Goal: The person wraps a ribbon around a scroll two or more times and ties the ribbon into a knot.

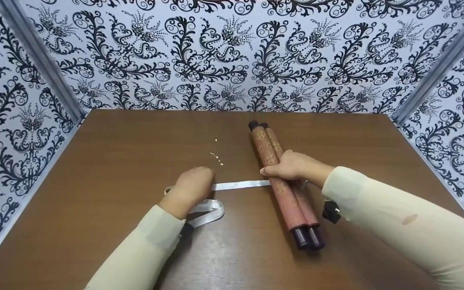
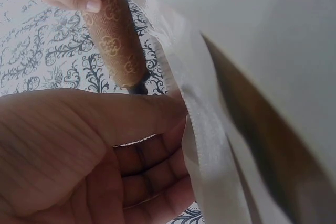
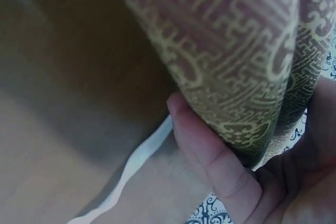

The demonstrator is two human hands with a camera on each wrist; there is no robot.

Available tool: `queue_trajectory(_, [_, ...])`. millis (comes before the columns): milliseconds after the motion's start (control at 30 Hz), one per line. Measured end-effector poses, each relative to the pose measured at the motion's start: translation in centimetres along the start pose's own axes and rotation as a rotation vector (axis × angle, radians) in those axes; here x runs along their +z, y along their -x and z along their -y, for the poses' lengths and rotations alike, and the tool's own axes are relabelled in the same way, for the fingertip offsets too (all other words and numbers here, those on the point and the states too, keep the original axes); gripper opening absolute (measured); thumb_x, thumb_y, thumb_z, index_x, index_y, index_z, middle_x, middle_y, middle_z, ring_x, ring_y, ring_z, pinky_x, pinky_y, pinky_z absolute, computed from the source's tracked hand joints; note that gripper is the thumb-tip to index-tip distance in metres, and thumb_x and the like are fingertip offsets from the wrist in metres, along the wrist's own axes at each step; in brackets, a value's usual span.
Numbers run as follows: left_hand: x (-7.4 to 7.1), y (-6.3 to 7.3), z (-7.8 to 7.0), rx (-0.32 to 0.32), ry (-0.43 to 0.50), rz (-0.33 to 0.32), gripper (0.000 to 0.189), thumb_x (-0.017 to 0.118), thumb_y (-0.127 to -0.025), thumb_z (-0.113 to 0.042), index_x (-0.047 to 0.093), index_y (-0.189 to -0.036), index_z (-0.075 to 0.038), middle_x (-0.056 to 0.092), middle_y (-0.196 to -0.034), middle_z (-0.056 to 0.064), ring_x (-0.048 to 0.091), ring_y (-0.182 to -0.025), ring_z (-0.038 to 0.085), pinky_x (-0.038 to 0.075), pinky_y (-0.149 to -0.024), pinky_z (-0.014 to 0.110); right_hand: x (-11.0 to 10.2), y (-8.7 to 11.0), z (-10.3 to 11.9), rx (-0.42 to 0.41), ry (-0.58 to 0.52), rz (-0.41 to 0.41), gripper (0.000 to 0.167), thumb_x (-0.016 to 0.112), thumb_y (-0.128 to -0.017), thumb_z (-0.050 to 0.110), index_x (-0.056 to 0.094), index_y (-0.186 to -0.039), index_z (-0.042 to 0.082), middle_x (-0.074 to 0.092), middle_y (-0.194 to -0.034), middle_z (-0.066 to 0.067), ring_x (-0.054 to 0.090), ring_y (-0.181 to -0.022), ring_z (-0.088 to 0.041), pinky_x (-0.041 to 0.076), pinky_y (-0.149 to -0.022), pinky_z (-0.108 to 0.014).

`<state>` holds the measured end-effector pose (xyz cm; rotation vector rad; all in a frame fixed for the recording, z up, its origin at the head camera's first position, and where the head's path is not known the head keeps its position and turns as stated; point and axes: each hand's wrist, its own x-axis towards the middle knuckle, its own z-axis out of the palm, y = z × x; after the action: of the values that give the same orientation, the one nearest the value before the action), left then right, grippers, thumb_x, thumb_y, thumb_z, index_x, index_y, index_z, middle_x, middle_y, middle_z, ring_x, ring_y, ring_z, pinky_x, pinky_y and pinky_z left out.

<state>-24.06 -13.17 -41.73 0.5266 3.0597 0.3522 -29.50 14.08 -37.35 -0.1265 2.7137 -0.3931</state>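
The left hand (image 1: 193, 183) pinches a white ribbon (image 1: 240, 185) between thumb and fingers; a slack loop shows just beside it. From there the ribbon runs across the surface (image 1: 135, 149) to two patterned rolls (image 1: 282, 189), side by side in the right hand (image 1: 294, 165), which grips them around the middle.

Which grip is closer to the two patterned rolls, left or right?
Right: the right grip is on the patterned rolls, holding them. The left grip is apart, off to their left, pinching the white ribbon.
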Motion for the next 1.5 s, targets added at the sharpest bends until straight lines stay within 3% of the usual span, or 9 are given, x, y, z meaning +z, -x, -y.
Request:
queue_trajectory(267, [0.0,0.1,0.1,-0.002,0.011,-0.002,0.019,0.070,-0.086,0.002,0.069,-0.073,-0.012,0.074,-0.091,0.011,0.071,-0.086,0.033,0.059,-0.076,0.053,0.7,-0.2,-0.4,0.071,-0.046,0.049,0.078,0.068,-0.085,0.068,0.056,-0.109,-0.005,0.065,-0.093,-0.020,0.070,-0.064,-0.029,0.058,-0.051,-0.035])
queue_trajectory(500, [0.0,0.0,0.1,-0.003,0.017,-0.009,0.019,0.068,-0.087,0.002,0.068,-0.074,-0.012,0.074,-0.091,0.012,0.071,-0.087,0.034,0.059,-0.076,0.053,1.2,0.0,-0.6,0.081,-0.079,0.072,0.076,0.068,-0.086,0.067,0.057,-0.106,-0.005,0.067,-0.090,-0.019,0.070,-0.063,-0.028,0.058,-0.051,-0.035])
queue_trajectory(633, [0.0,0.0,0.1,-0.009,0.026,-0.007,0.020,0.066,-0.089,0.003,0.068,-0.075,-0.012,0.074,-0.090,0.011,0.071,-0.086,0.033,0.059,-0.075,0.053,1.5,0.3,-0.5,0.073,-0.019,0.040,0.088,0.066,-0.085,0.071,0.054,-0.118,-0.009,0.064,-0.099,-0.020,0.069,-0.073,-0.029,0.058,-0.057,-0.036])
queue_trajectory(833, [0.0,-0.1,0.0,-0.014,0.029,-0.012,0.021,0.065,-0.090,0.001,0.068,-0.074,-0.012,0.074,-0.087,0.010,0.070,-0.082,0.032,0.058,-0.072,0.053,1.7,0.8,-0.4,0.055,0.042,0.021,0.113,0.061,-0.087,0.073,0.034,-0.142,-0.021,0.061,-0.120,-0.032,0.068,-0.094,-0.037,0.059,-0.073,-0.041])
queue_trajectory(933, [0.0,-0.1,0.1,-0.018,0.029,-0.017,0.022,0.066,-0.089,0.000,0.067,-0.071,-0.013,0.073,-0.086,0.010,0.069,-0.081,0.031,0.058,-0.071,0.053,2.0,0.8,-0.2,0.063,0.020,0.021,0.116,0.061,-0.087,0.072,0.027,-0.146,-0.022,0.061,-0.121,-0.035,0.070,-0.089,-0.036,0.059,-0.068,-0.040])
queue_trajectory(1067, [0.1,-0.1,0.1,-0.017,0.031,-0.021,0.022,0.066,-0.087,0.001,0.068,-0.070,-0.013,0.073,-0.085,0.009,0.068,-0.078,0.030,0.058,-0.070,0.052,2.6,0.8,0.1,0.093,-0.031,0.006,0.107,0.064,-0.086,0.070,0.030,-0.141,-0.016,0.062,-0.108,-0.030,0.070,-0.073,-0.033,0.058,-0.055,-0.038])
queue_trajectory(1200, [0.2,-0.1,0.0,-0.013,0.035,-0.023,0.022,0.067,-0.086,0.002,0.069,-0.069,-0.013,0.073,-0.084,0.009,0.067,-0.076,0.029,0.058,-0.069,0.052,3.2,0.7,0.2,0.109,-0.042,-0.017,0.097,0.066,-0.085,0.069,0.035,-0.133,-0.009,0.062,-0.100,-0.026,0.069,-0.064,-0.032,0.056,-0.051,-0.038])
queue_trajectory(1500, [0.0,-0.1,-0.1,-0.011,0.026,-0.015,0.022,0.067,-0.085,0.002,0.069,-0.069,-0.012,0.074,-0.087,0.010,0.068,-0.078,0.029,0.058,-0.071,0.052,4.2,0.5,0.1,0.097,-0.002,-0.066,0.102,0.064,-0.082,0.073,0.033,-0.136,-0.007,0.065,-0.106,-0.026,0.068,-0.086,-0.034,0.057,-0.073,-0.042])
